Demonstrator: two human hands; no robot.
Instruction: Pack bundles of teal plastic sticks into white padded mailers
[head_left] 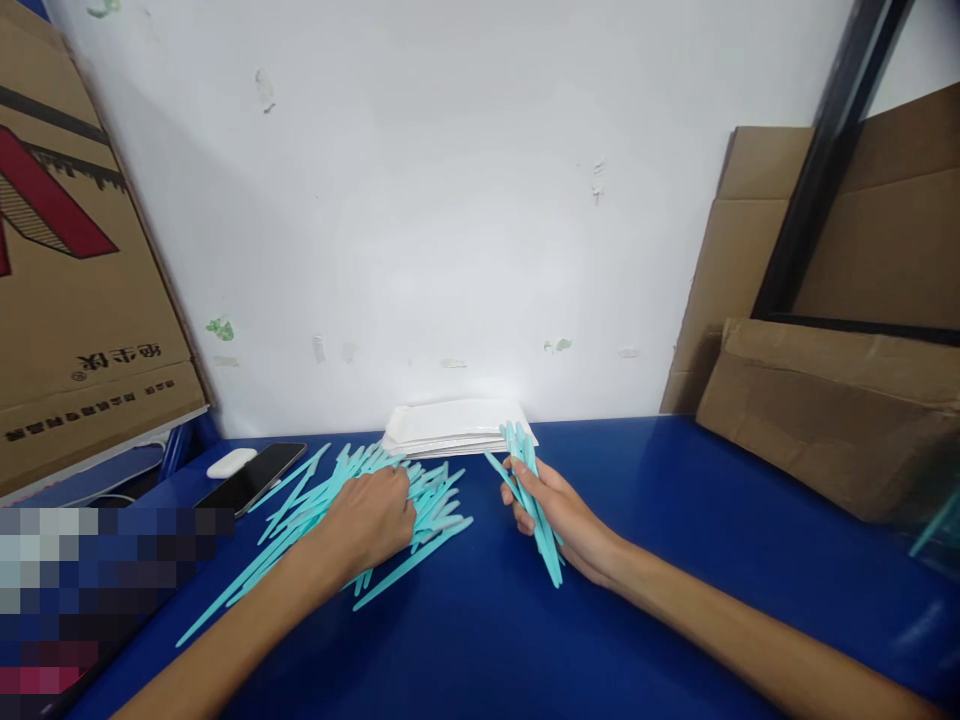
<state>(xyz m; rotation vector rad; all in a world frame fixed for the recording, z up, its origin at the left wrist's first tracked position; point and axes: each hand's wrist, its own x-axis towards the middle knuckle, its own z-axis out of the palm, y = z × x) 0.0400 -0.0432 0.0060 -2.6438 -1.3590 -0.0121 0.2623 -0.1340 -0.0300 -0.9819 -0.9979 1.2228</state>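
Observation:
A loose pile of slim turquoise eyebrow razors [300, 520], with tapered handles and paler tips, lies spread on the blue table. My left hand [379, 515] is over the pile's right part, its fingers curled down among the razors. Whatever those fingers pinch is hidden beneath the hand. To the right, my right hand [551, 505] is closed round a small bundle of eyebrow razors [534, 490], raised above the table. Most of the bundle stands nearly upright with its tips up; one razor in it slants off to the left.
Flat white packets [450, 425] are stacked against the white wall [450, 200]. A phone [255, 478] and a white case [232, 463] lie left of the pile. Cardboard boxes stand at left [82, 280] and right [825, 420], beside a black frame [817, 170].

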